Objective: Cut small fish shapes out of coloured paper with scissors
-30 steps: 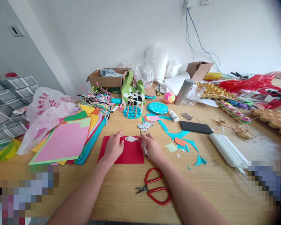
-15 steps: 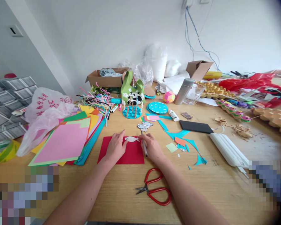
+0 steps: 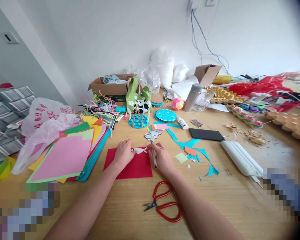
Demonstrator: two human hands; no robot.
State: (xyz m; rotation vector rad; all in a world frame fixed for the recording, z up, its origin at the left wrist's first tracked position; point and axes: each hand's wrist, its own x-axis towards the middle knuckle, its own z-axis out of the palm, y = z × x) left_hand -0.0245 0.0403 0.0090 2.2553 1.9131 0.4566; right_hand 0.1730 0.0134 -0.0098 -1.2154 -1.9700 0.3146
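Observation:
My left hand (image 3: 124, 154) rests on a sheet of red paper (image 3: 137, 168), fingers drawn in, its thumb pinning a white paper fish cutout (image 3: 140, 150) near the sheet's top edge. Between the fingers of my right hand (image 3: 162, 156) is a slim pen (image 3: 154, 157). The pen is held beside the fish's tail, at the sheet's right edge; whether it touches the paper I cannot tell. Just beyond lie grey-and-white paper cutouts (image 3: 152, 135). Red-handled scissors (image 3: 162, 202) lie between my forearms with their blades slightly parted.
Coloured paper sheets (image 3: 62, 155) are stacked at left. Blue paper scraps (image 3: 190, 144), a glue bottle (image 3: 182, 122), a black slab (image 3: 206, 134) and a white power strip (image 3: 241, 158) lie at right. Behind are a green panda bag (image 3: 140, 100) and a steel flask (image 3: 193, 97).
The view has shifted slightly to the right. My left hand's fingers have drawn in a little, with the thumb still on the fish. My right hand keeps the pen near the tail.

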